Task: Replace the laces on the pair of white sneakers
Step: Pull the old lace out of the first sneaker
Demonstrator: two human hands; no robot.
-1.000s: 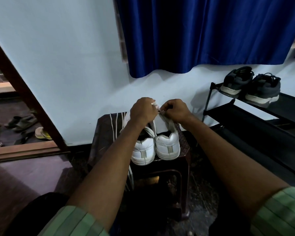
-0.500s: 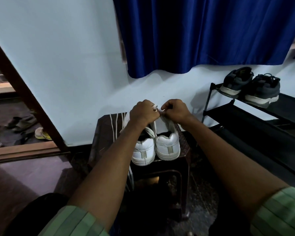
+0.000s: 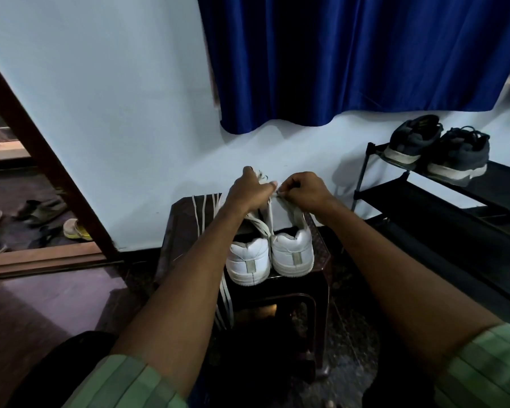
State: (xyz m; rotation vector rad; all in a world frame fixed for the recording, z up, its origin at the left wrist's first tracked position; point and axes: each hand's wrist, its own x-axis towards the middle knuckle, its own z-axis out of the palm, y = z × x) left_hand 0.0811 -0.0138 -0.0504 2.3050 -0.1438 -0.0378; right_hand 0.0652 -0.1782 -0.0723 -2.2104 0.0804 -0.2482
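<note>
On the dark tabletop (image 3: 186,231) in front of us sits the pair of white sneakers (image 3: 270,256), heels toward us, side by side and touching. We reach both bare forearms out over them, green sleeves pushed up near the elbows. Our left hand (image 3: 249,191) is above the left shoe, fingers curled and thumb stretched toward the other hand, pinching a white lace (image 3: 270,214) that runs down to the shoe collars. Our right hand (image 3: 302,191) is curled just beside it, knuckles up, gripping the same lace where the two hands nearly meet. Loose laces (image 3: 202,210) lie across the tabletop's left part and hang over its near edge. Behind stands a pale wall with a blue curtain (image 3: 351,60). To the right, a black shoe rack (image 3: 442,201) carries dark sneakers (image 3: 437,148). Sandals (image 3: 42,207) lie beyond the wooden doorframe (image 3: 44,160) at left.
</note>
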